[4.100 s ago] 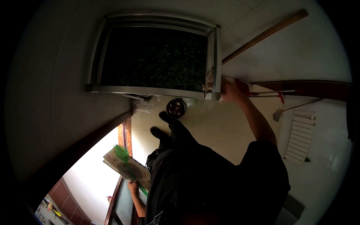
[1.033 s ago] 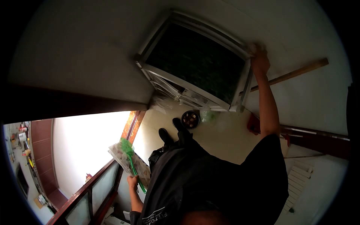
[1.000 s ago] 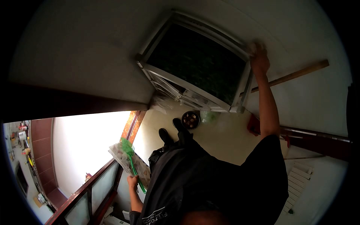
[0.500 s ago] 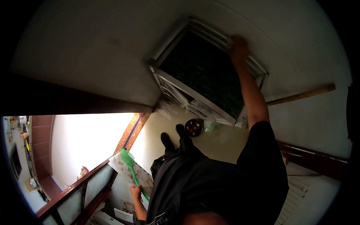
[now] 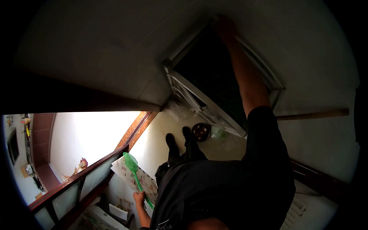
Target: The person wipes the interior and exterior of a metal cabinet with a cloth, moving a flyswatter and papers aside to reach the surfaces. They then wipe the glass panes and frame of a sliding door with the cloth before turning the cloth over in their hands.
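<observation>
Panel (image 5: 13,147), black, shows at the far left, beside brown-red tiles (image 5: 43,132); the tiles border a bright white surface. Lower down runs a dark red frame (image 5: 73,184) with pale panes, and a red and pale object (image 5: 81,165) shows just past its upper edge.

Next comes a patterned sheet (image 5: 126,174), tilted, with a green tool (image 5: 135,177) lying along it, wide head upward. The left hand (image 5: 139,197) is closed around the tool's handle near the sheet's lower edge (whether it also grips the sheet, I cannot tell).

Two black shoes (image 5: 172,142) stand on the pale floor. Clear plastic (image 5: 177,111) lies above them, by the wall. Just right of the shoes sits a round dark pot (image 5: 201,132) with pale chunks in it, and right beside that, a greenish bag (image 5: 217,133).

Over these stands a metal-edged rack (image 5: 205,101) with a dark top, one corner toward the floor items. The right arm reaches across it, the right hand (image 5: 226,27) at its far corner, dim and blurred; its grip cannot be told.

Farther right, a wooden stick (image 5: 314,115) slants slightly against the pale wall, above a dark red beam (image 5: 318,179).
</observation>
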Action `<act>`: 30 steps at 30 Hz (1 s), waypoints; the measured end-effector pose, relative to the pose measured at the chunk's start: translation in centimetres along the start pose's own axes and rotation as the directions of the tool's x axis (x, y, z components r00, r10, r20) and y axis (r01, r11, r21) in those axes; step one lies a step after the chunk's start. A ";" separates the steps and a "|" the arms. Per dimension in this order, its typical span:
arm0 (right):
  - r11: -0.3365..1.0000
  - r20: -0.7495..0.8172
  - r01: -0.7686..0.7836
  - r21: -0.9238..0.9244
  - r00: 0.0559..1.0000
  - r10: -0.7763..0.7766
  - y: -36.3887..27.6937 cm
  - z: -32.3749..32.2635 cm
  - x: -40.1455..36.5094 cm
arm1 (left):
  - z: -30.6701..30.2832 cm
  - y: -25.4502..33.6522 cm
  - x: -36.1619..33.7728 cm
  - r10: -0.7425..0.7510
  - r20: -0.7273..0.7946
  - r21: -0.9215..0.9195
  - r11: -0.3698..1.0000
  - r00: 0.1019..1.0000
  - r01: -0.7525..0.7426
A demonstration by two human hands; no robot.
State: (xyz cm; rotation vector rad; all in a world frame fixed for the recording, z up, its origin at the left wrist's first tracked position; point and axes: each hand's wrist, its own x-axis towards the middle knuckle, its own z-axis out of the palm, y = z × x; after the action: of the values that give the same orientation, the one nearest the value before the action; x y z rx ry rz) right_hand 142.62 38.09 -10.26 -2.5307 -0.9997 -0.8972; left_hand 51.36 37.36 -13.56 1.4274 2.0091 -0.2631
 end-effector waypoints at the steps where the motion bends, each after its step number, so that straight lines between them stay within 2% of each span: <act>1: 0.998 0.030 0.025 0.056 0.999 -0.026 -0.5 1.4 0.4 | 0.0 0.3 -0.4 0.019 -0.011 -0.018 1.000 1.000 -0.019; 3: 0.991 0.062 0.054 0.119 0.996 -0.061 -2.0 3.8 0.2 | 0.0 -0.2 -0.5 0.028 -0.024 -0.039 0.999 0.999 -0.029; 5: 0.966 -0.122 0.257 -0.025 0.959 -0.258 -4.1 5.4 -0.2 | 0.2 -1.7 0.8 -0.019 0.075 -0.015 1.000 0.997 0.020; 6: 0.965 -0.121 0.262 -0.024 0.957 -0.263 -5.8 4.0 -0.4 | 0.6 -2.4 1.4 -0.022 0.077 -0.019 1.000 0.997 0.024; 8: 0.992 0.082 -0.026 0.121 0.996 0.016 -9.9 -2.2 -1.7 | 1.5 -3.7 2.4 -0.053 0.057 -0.035 0.998 0.997 0.055; 9: 0.992 0.082 -0.018 0.123 0.997 0.008 -10.8 -3.8 -2.2 | 1.7 -3.9 2.7 -0.057 0.059 -0.041 0.997 0.997 0.060; 11: 0.979 0.126 0.117 0.168 0.982 -0.139 -12.5 -6.0 -3.1 | 1.8 -4.0 3.1 -0.046 0.074 0.005 0.999 0.996 0.046; 12: 0.978 0.127 0.124 0.171 0.981 -0.146 -13.1 -6.2 -3.9 | 1.8 -4.1 3.4 -0.032 0.076 0.001 0.999 0.997 0.032; 14: 0.932 0.128 0.124 0.342 0.976 -0.177 -14.4 -6.1 -5.9 | 1.7 -3.8 3.9 -0.020 0.088 0.018 1.000 0.996 0.018; 16: 0.913 0.125 0.136 0.385 0.972 -0.197 -15.8 -7.0 -7.4 | 1.4 -2.7 3.9 0.008 0.106 0.043 0.999 0.994 -0.012; 18: 0.892 0.118 0.149 0.427 0.969 -0.218 -17.2 -8.9 -8.7 | 2.4 -4.8 5.9 0.042 0.083 0.063 0.997 0.996 -0.047; 19: 0.837 0.091 0.186 0.514 0.959 -0.269 -18.2 -10.7 -9.2 | 1.9 -3.4 5.2 0.075 0.064 0.091 0.993 0.995 -0.080; 20: 0.773 0.059 0.221 0.595 0.947 -0.316 -19.0 -12.2 -9.9 | 1.3 -1.9 4.1 0.052 0.109 0.029 0.998 0.993 -0.055; 23: 0.754 0.006 0.292 0.588 0.931 -0.365 -20.9 -14.0 -12.5 | 2.2 -4.3 6.4 0.079 0.079 0.117 0.989 0.994 -0.088; 25: 0.762 0.042 0.323 0.561 0.908 -0.416 -21.5 -15.8 -12.7 | 1.8 -3.0 5.4 0.057 0.097 0.098 0.993 0.994 -0.066; 27: 0.843 0.085 0.430 0.323 0.874 -0.478 -21.9 -16.2 -13.2 | 1.5 -2.0 4.8 0.039 0.113 0.083 0.995 0.993 -0.049; 28: 0.843 0.089 0.429 0.324 0.874 -0.478 -21.9 -15.7 -13.8 | 1.4 -1.7 4.6 0.044 0.102 0.062 0.997 0.994 -0.051; 30: 0.786 0.054 0.406 0.466 0.873 -0.484 -21.3 -14.1 -16.0 | 1.5 -2.1 4.6 0.044 0.097 0.048 0.998 0.994 -0.049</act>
State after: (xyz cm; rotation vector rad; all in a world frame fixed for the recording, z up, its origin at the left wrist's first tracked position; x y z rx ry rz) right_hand 112.54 38.80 -9.06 -2.0330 -1.6943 -0.4726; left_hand 49.17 39.37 -17.89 1.4629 1.9022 -0.3575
